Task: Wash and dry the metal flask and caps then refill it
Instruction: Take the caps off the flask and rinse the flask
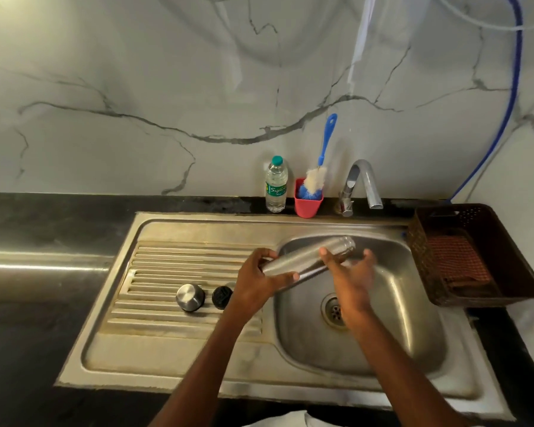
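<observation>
the only writing in view is on the green label of 1 clear plastic water bottle (276,184) with a green cap, standing against the wall behind the sink; the script starts "sig" and the rest is too small to read. beside it stands 1 red cup (308,202) holding 1 blue-handled bottle brush (320,166), and next to that 1 bent steel tap (362,186).

1 metal flask (309,257) lies tilted over the left edge of the basin, its open neck pointing up and right toward the tap. the left hand (258,280) grips its base end, fingers and thumb curled round it. the right hand (350,274) lies against the flask near its neck with fingers spread and fairly straight.

2 caps sit on the ribbed draining board: 1 steel cap (190,296) and 1 black cap (222,297), just beside each other.

the steel sink (198,224) is set in a dark counter (43,217) under a white marble-look wall. 1 brown basket (475,257) with 1 reddish cloth (458,258) inside stands right of the basin, and 1 blue hose (512,87) hangs down the wall.
</observation>
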Demonstrator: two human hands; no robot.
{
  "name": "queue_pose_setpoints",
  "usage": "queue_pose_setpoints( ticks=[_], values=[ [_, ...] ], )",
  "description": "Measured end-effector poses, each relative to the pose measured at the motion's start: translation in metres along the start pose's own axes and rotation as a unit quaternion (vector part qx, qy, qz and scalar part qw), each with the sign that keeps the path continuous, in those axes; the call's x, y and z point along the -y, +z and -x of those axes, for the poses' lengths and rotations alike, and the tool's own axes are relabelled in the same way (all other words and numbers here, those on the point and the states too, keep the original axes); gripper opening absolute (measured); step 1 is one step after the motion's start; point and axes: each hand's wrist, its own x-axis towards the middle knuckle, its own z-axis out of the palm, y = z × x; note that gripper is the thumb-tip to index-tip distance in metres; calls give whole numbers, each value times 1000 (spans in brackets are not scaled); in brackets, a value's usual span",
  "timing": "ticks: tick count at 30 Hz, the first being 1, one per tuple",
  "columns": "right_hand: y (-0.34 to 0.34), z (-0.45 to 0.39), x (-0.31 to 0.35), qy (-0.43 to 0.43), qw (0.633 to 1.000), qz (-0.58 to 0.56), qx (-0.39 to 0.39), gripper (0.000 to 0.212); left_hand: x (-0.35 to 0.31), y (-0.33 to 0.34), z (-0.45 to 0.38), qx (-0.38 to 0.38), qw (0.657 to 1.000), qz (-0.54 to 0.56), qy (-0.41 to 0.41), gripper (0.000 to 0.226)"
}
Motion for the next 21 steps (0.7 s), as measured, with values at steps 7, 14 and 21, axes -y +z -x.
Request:
queue_pose_setpoints(
  ticks=[7, 14, 21],
  values=[
    [-8, 18, -6, -314, 882, 280, 213, 92, -53, 16, -2, 1, 987, -116, 115, 70],
    [-23, 28, 5, -158, 986, -9, 54, 65, -63, 7, 5, 72, 981, -46, 174, 59],
    [-13, 41, -12, -98, 994, -18, -50, 71, 6, -59, -2, -125, 969, -89, 196, 38]
  ],
)
